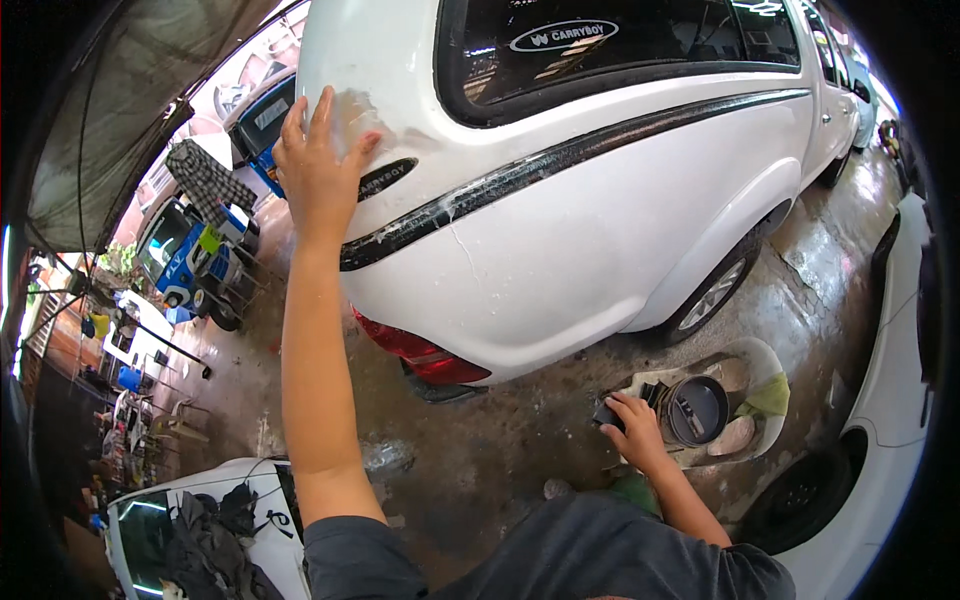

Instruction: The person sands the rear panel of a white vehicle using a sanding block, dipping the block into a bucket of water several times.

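Note:
My left hand [318, 170] rests with fingers spread on the rounded rear corner of a white vehicle canopy [560, 165]. Beside the fingers is a dull greyish patch [358, 115] on the paint, with a black oval badge [388, 179] just below. A dark trim strip [480, 185], streaked with whitish liquid, runs along the side under the window. Lower right, my right hand [634, 425] has its fingers closed on a small dark block [606, 414]. It is over the left edge of a pale tray [770, 435] holding a round dark container [697, 410] and a greenish cloth [766, 396].
A red tail light [425, 350] and a rear wheel [712, 298] sit low on the white vehicle. Another white car [895, 330] stands close on the right. Dark cloths [215, 540] lie on a white car at lower left. The concrete floor [500, 440] looks wet.

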A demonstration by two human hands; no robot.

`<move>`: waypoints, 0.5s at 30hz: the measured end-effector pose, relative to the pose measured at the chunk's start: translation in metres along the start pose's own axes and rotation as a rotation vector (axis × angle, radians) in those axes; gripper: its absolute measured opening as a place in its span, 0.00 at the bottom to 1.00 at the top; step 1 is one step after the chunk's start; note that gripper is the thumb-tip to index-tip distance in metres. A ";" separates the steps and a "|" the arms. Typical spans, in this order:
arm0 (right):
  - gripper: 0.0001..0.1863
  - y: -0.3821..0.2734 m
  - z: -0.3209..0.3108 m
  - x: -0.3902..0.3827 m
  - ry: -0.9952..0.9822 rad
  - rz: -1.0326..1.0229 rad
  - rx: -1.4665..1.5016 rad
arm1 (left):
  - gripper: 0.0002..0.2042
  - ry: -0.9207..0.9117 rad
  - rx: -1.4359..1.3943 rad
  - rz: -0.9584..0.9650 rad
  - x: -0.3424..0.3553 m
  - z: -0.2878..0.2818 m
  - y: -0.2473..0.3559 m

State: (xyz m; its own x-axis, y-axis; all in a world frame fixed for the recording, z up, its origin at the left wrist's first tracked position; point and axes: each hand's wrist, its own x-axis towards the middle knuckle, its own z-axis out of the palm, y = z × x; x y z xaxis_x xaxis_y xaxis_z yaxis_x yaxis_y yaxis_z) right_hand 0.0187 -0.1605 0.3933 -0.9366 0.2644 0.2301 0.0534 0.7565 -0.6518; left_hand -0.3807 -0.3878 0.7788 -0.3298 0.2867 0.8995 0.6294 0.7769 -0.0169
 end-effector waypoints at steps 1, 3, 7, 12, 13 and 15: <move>0.29 0.005 -0.001 -0.004 -0.002 0.000 0.001 | 0.42 -0.005 -0.023 0.050 -0.001 -0.001 -0.006; 0.31 0.017 -0.002 -0.014 0.020 0.042 -0.016 | 0.41 -0.015 -0.045 0.100 -0.004 -0.003 -0.015; 0.33 0.057 -0.005 -0.033 0.022 0.128 -0.008 | 0.39 -0.026 -0.098 0.149 -0.011 -0.005 -0.006; 0.33 0.116 -0.023 -0.040 -0.007 0.194 -0.101 | 0.32 -0.219 -0.271 0.117 -0.044 -0.035 0.104; 0.32 0.134 -0.029 -0.042 -0.019 0.236 -0.130 | 0.29 -0.389 -0.483 0.060 -0.054 -0.056 0.140; 0.31 0.165 -0.044 -0.044 -0.049 0.306 -0.187 | 0.24 -0.651 -0.872 0.112 -0.063 -0.091 0.192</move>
State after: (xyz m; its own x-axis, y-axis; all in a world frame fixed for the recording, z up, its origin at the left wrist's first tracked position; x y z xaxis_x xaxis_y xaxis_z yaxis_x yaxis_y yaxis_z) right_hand 0.0844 -0.0213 0.3076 -0.8826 0.4701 0.0071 0.3920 0.7441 -0.5410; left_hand -0.1748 -0.3075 0.7584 -0.3867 0.7718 0.5047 0.8766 0.1376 0.4612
